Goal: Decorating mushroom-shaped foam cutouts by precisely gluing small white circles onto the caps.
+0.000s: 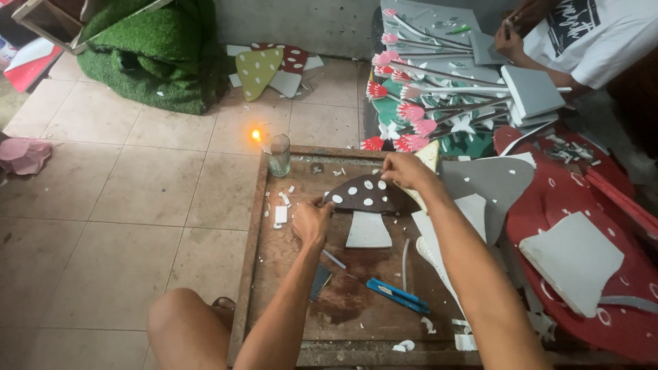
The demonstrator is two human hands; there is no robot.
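A foam mushroom cutout lies flat on a wooden board (288, 322): a dark brown cap with white dots (367, 195) above a pale grey stem (368, 230). My left hand (312, 218) presses on the cap's left edge. At the cap's upper right, my right hand (404, 170) pinches a pale yellowish foam piece (430, 156). A blue utility knife (397, 295) rests on the board below the stem, away from both hands.
A lit candle (256, 136) and a glass (279, 155) stand at the board's far left corner. Grey and red foam sheets (582, 233) pile up on the right, foam flowers on sticks (411, 103) behind. Another person's hands (510, 38) work at top right. My knee (185, 322) is at bottom left.
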